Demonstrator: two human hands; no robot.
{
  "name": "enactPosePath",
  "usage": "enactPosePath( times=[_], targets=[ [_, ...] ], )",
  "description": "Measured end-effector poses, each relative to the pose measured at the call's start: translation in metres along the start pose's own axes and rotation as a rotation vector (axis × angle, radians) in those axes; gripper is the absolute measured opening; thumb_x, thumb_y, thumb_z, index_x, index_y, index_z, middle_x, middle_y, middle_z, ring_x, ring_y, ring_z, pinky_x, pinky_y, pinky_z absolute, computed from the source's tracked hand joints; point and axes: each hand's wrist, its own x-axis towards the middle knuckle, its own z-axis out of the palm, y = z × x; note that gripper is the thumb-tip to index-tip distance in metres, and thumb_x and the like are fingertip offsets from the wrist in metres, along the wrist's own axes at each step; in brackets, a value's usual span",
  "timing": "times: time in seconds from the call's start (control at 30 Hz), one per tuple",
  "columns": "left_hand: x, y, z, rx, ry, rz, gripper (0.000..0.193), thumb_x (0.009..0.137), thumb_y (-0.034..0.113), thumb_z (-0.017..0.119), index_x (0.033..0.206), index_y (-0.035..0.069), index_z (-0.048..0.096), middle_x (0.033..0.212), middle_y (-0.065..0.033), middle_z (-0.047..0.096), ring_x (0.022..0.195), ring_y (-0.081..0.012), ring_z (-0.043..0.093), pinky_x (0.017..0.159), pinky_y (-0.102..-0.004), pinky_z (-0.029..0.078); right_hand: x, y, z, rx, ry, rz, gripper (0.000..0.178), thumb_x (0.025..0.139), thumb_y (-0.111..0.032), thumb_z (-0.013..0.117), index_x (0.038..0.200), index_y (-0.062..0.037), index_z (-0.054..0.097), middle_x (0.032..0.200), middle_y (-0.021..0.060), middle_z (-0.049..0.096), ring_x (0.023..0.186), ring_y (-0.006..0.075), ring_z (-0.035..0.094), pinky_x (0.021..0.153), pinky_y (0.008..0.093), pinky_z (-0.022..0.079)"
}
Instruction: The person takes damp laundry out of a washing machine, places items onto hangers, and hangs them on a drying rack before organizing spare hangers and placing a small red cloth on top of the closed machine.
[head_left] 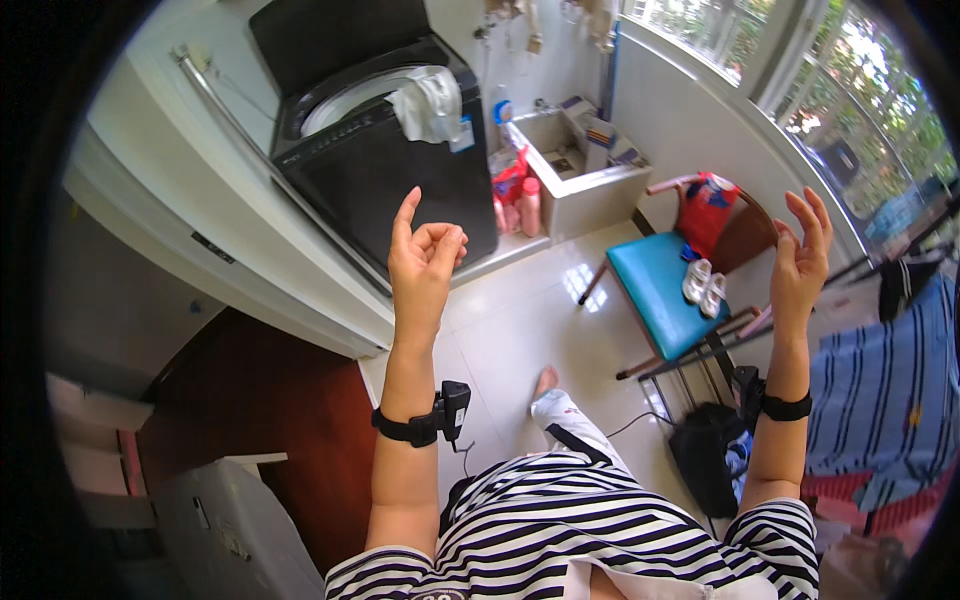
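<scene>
Both of my arms are raised in front of me, with no object seen in either hand. My left hand (425, 255) is in front of the black washing machine (390, 180); its index finger points up, apart from the thumb, and the other fingers are curled. A pale cloth (428, 105) hangs over the machine's front rim, and its lid stands up. To the right, my right hand (802, 250) has fingers raised and loosely bent, apart from the thumb. Nearest to it is a chair (665, 285) with a turquoise seat, carrying white shoes (704, 288) and a red item (708, 215).
A utility sink (590, 185) stands beyond, with pink bottles (530, 205) beside it. At right, striped blue laundry (885, 380) hangs on a rack near a black bag (705, 455). A white door frame (240, 220) and a grey covered object (225, 525) are at left.
</scene>
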Motion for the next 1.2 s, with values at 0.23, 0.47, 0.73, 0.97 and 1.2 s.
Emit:
enactPosePath(
  times=[0.23,0.47,0.73,0.97,1.2],
  targets=[
    [0.084,-0.024,-0.043,0.107,0.127,-0.004,0.061,0.083,0.003,0.055,0.136,0.001,0.025,0.078,-0.0031,0.056,0.067,-0.0069,0.052,0.062,-0.0191,0.043,0.054,0.051,0.132,0.137,-0.18,-0.049,0.06,0.06,0.019,0.023,0.108,0.0014,0.055,0.13,0.0136,0.037,0.121,0.0274,0.041,0.102,0.0372,0.035],
    [0.195,-0.049,-0.062,0.237,0.16,-0.011,0.058,0.083,0.003,0.056,0.134,0.001,0.029,0.08,-0.0032,0.057,0.067,-0.0069,0.052,0.061,-0.019,0.043,0.123,0.099,0.238,0.281,-0.246,0.045,0.063,0.055,0.02,0.025,0.106,-0.0013,0.057,0.128,0.0128,0.038,0.124,0.0272,0.038,0.103,0.0354,0.034],
    [0.276,-0.096,-0.088,0.334,0.181,-0.069,0.046,0.083,0.005,0.057,0.127,0.001,0.042,0.082,-0.0035,0.057,0.07,-0.0068,0.053,0.061,-0.0197,0.044,0.136,0.122,0.384,0.366,-0.55,0.099,0.052,0.06,0.018,0.04,0.102,-0.0037,0.059,0.12,0.0113,0.047,0.111,0.0248,0.049,0.089,0.0314,0.043],
    [0.363,-0.119,-0.096,0.286,0.13,-0.028,0.04,0.084,0.006,0.057,0.123,0.001,0.046,0.084,-0.002,0.057,0.073,-0.0064,0.053,0.063,-0.019,0.044,0.053,0.171,0.528,0.307,-0.954,0.472,0.038,0.067,-0.009,0.069,0.104,-0.0063,0.06,0.108,0.0142,0.051,0.096,0.0215,0.053,0.084,0.0315,0.044],
    [0.41,-0.127,-0.118,0.278,0.048,-0.009,0.036,0.081,0.004,0.057,0.116,-0.001,0.052,0.085,-0.0024,0.057,0.074,-0.0074,0.053,0.067,-0.0213,0.044,0.027,0.154,0.571,0.374,-1.079,0.753,0.047,0.069,-0.017,0.074,0.11,-0.0023,0.059,0.081,0.0059,0.058,0.073,0.0146,0.055,0.07,0.0265,0.046]
  ],
)
